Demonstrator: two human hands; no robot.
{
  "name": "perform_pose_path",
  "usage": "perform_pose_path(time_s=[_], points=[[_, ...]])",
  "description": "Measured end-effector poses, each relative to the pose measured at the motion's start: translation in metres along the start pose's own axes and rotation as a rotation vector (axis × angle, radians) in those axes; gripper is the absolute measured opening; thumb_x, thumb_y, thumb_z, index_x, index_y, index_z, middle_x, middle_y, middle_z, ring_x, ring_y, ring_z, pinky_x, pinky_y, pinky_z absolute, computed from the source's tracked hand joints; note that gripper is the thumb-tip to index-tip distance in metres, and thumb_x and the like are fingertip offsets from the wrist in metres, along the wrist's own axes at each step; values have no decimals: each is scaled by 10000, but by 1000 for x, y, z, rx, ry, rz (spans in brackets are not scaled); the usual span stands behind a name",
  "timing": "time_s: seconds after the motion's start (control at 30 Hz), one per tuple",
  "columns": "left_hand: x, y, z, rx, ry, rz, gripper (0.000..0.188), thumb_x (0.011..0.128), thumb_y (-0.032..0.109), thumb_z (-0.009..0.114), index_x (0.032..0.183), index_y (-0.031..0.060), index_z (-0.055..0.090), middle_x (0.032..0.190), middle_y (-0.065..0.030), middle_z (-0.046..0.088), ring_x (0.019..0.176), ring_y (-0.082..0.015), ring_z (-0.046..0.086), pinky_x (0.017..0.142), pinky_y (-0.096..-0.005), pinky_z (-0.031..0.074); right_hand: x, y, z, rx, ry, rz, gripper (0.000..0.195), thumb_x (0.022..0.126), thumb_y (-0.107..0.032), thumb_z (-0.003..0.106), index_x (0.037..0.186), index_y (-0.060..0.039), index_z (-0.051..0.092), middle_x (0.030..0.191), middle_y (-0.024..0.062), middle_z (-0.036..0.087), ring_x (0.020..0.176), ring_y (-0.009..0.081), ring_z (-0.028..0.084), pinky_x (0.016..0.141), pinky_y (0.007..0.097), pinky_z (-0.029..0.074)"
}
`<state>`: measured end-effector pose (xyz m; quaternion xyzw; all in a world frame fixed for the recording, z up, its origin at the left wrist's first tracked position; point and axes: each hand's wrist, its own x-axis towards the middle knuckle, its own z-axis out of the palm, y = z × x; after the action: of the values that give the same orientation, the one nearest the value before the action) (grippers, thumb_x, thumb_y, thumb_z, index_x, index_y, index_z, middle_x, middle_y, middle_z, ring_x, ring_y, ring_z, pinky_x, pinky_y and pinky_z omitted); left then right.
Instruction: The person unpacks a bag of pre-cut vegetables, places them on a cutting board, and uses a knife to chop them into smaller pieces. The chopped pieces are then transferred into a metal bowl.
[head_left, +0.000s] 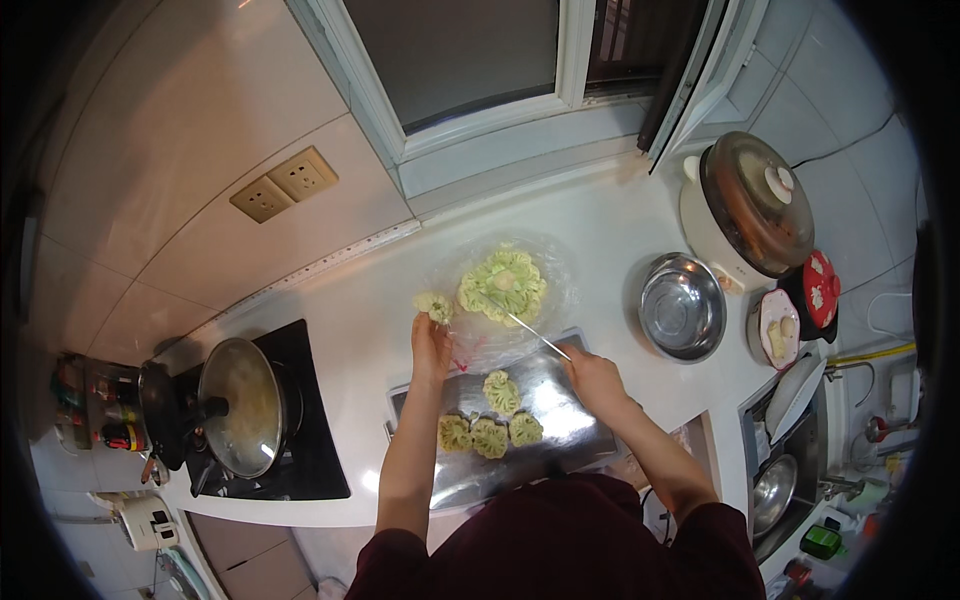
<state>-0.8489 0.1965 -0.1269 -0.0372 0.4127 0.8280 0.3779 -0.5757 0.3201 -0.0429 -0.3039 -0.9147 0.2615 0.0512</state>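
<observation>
My left hand (433, 346) holds a cauliflower floret (434, 306) by its lower side, left of the large cauliflower head (504, 285). That head lies stem up on a clear plastic bag (559, 289) spread over the counter. In my right hand (596, 377) is a knife (536, 331), its blade pointing up and left so that the tip meets the lower part of the head. Several cut florets (490, 437) rest on a shiny metal cutting board (570, 439) close to my body. The knife's handle is mostly hidden in my grip.
A lidded pan (244, 409) stands on the black cooktop (319, 450) at left. To the right are a steel bowl (682, 307), a large lidded pot (750, 210) and a small dish (772, 330) holding pale food pieces. The sink (806, 450) lies farther right; the window (465, 60) is ahead.
</observation>
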Motion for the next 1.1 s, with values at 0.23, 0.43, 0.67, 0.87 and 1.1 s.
perform_pose_path(time_s=[0.23,0.43,0.67,0.87,1.1], points=[[30,15,-22,516,-207,96,540,969,209,589,1428,53,350,1120,-28,581,876,-78,535,676,-243,463,40,-13,24,-1,46,-32,261,950,-207,504,1188,-110,550,879,135,669,762,360,656,654,458,529],[33,28,-17,555,-154,109,503,982,259,563,1410,64,385,1214,-44,573,1044,-131,564,829,-264,476,11,-11,4,192,91,-38,292,959,-217,509,1216,-86,550,933,203,665,815,386,651,718,463,520],[28,42,-2,26,107,189,524,1012,450,427,1397,96,401,1421,-34,420,1325,-184,357,1080,-373,295,-61,15,-17,435,6,289,287,957,-232,535,1156,-32,587,770,247,633,738,419,636,654,451,499],[-16,51,32,-69,-31,323,469,1030,407,399,1354,69,431,1365,-58,478,1247,-184,453,1014,-336,377,-105,40,-19,382,31,260,286,951,-224,545,1161,-35,587,738,243,626,703,424,629,631,449,495],[-91,1,38,632,-426,-303,327,1007,298,448,1176,33,541,1130,-108,630,1010,-210,620,870,-308,485,-134,51,-23,410,61,309,281,952,-213,545,1141,-9,588,753,257,622,720,442,620,640,453,489]])
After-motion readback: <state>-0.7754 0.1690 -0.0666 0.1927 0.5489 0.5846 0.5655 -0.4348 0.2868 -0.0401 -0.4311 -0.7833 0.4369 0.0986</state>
